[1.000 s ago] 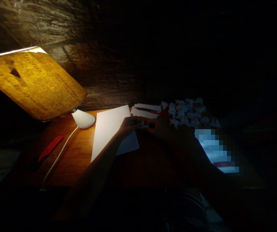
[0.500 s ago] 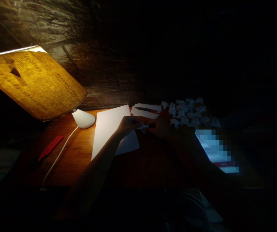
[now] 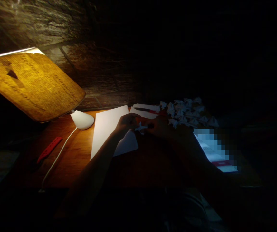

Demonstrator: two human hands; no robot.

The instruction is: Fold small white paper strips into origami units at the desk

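Observation:
Over a white sheet of paper (image 3: 107, 127) on the wooden desk (image 3: 75, 154), my left hand (image 3: 126, 123) and my right hand (image 3: 159, 126) meet, fingers pinched on a small white folded paper piece (image 3: 140, 128) between them. The right hand lies in deep shadow, so its fingers show only faintly. Just behind the hands sits a heap of several small folded white paper pieces (image 3: 189, 112).
A lamp with a yellow printed shade (image 3: 32, 85) and white base (image 3: 82, 119) stands at the back left, its white cord (image 3: 56, 158) running forward. A red strip-shaped tool (image 3: 49, 149) lies left. A glowing screen (image 3: 215, 149) sits right. More paper and a red pen (image 3: 150, 111) lie behind.
The hands have barely shifted; the small folded piece between the fingers has turned slightly and shows more white. The view has moved a little.

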